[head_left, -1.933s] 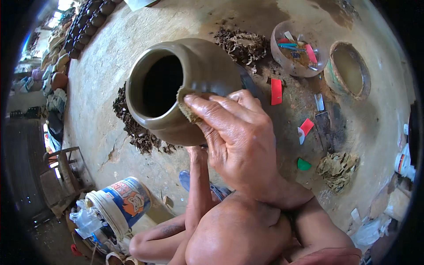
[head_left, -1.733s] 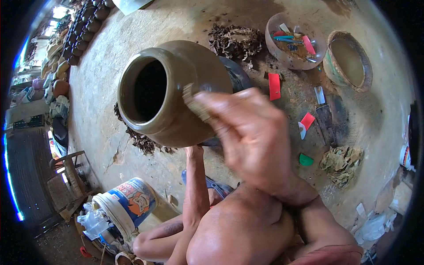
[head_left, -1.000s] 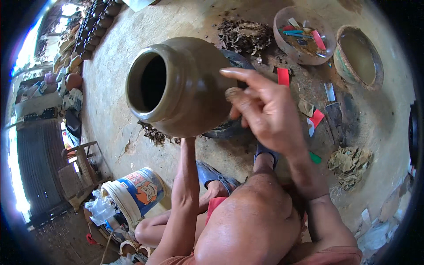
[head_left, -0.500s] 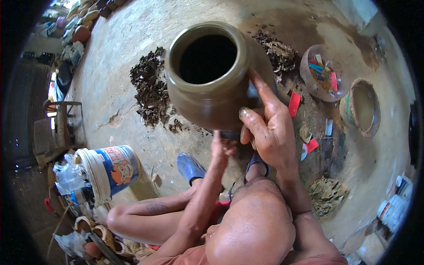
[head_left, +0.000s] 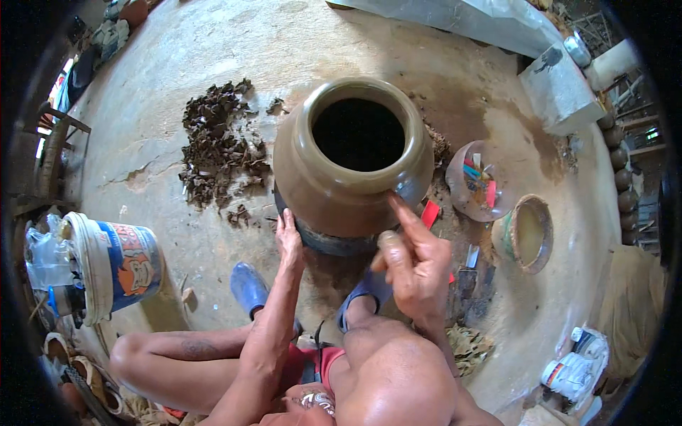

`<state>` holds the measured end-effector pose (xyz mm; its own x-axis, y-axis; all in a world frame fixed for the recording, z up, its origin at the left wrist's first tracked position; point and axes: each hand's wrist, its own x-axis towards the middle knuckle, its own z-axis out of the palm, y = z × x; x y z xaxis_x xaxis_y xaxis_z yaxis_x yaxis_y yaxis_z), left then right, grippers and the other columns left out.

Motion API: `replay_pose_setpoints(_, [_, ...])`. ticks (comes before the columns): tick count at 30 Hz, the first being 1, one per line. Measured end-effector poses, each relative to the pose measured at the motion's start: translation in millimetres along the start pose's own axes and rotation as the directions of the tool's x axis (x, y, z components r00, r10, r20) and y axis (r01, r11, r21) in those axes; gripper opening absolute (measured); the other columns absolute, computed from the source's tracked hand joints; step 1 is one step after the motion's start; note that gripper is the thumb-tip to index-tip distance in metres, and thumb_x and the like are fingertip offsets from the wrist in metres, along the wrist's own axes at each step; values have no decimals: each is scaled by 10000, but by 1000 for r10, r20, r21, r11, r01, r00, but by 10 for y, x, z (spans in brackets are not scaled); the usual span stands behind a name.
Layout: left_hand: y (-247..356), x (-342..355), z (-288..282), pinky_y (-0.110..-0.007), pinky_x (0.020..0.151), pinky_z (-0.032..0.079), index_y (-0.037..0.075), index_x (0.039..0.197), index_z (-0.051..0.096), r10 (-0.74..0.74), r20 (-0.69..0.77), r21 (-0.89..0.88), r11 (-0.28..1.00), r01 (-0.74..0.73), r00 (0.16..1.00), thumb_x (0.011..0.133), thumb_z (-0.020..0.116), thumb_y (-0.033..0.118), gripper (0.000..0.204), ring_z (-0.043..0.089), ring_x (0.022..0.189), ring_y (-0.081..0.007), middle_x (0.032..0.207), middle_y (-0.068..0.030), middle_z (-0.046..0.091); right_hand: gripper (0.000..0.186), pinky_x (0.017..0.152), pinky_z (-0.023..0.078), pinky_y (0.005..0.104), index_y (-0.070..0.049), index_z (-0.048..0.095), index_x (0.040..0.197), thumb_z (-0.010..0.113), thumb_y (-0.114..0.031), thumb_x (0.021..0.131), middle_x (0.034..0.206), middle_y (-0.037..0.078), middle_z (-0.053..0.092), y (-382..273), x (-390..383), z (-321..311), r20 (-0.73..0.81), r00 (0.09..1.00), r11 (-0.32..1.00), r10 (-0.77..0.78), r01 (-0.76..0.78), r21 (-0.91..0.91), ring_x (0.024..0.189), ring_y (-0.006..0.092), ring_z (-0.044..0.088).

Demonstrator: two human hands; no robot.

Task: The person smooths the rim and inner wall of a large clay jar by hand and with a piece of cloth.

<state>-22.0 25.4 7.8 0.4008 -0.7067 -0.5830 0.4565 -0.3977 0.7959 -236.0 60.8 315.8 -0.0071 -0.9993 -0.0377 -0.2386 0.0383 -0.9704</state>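
Observation:
A round, wet-looking brown clay pot (head_left: 337,202) with a thick rolled rim and a wide dark mouth stands in front of me. It rests on a dark round base (head_left: 330,243). My left hand (head_left: 289,243) reaches the left edge of that base, fingers stretched out and against its side. The outstretched index finger of my right hand (head_left: 419,266) touches the pot's shoulder below the rim, at the near right. Its thumb stands apart and the other fingers curl in, with no object visible in them. The pot's inside is too dark to make out.
Dark clay scraps (head_left: 220,145) lie left of the pot. To the right are a bowl of small tools (head_left: 462,202) and a basin of cloudy liquid (head_left: 506,238). A white-and-blue bucket (head_left: 96,263) stands at the left. Crumpled dry leaves (head_left: 472,348) lie near my right leg.
The view has shifted, so the pot appears lower and more upright. My left hand has gone from below the pot to the base's left edge. My right index finger stays on the pot.

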Motion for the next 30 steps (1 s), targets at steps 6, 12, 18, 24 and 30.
replay_pose_setpoints(6, [324,631,-37,-393,1092,435,12,1477,528,89,76,200,974,-103,993,1041,494,611,742,580,1277,-266,1418,-140,615,534,1036,421,461,-87,680,1344,725,-432,939,1345,210,583,98,575,-352,-129,800,754,-586,480,-447,1250,332,540])
replay_pose_setpoints(12, [245,217,53,-451,852,483,-88,995,665,223,-101,470,870,-151,970,1006,540,651,749,602,865,-294,915,-226,712,795,1216,179,654,-208,632,1411,649,-764,843,1599,267,337,227,719,-306,58,792,641,-608,533,-552,1497,517,263])
replay_pose_setpoints(18, [-645,-1080,148,-378,564,584,-38,1326,527,-492,254,67,868,493,833,953,633,651,791,703,696,-236,1108,-205,687,921,1229,151,637,-162,629,1411,584,-860,812,1652,282,261,230,641,-145,51,769,599,-637,535,-596,1540,480,215])
replay_pose_setpoints(24, [24,-436,222,-343,572,563,21,1301,507,-68,28,-174,982,72,997,1010,640,435,524,670,720,-192,1036,-129,681,902,1215,132,680,-203,614,1443,676,-811,779,1651,317,231,548,718,-216,72,681,507,-729,608,-610,1524,575,150])
replay_pose_setpoints(30, [-393,-281,148,-442,744,541,-91,1162,575,194,-224,334,936,-112,955,1007,588,564,673,660,829,-273,978,-170,711,937,1211,132,688,-185,595,1469,684,-806,774,1661,320,208,213,561,-170,72,791,604,-608,520,-604,1522,592,131])
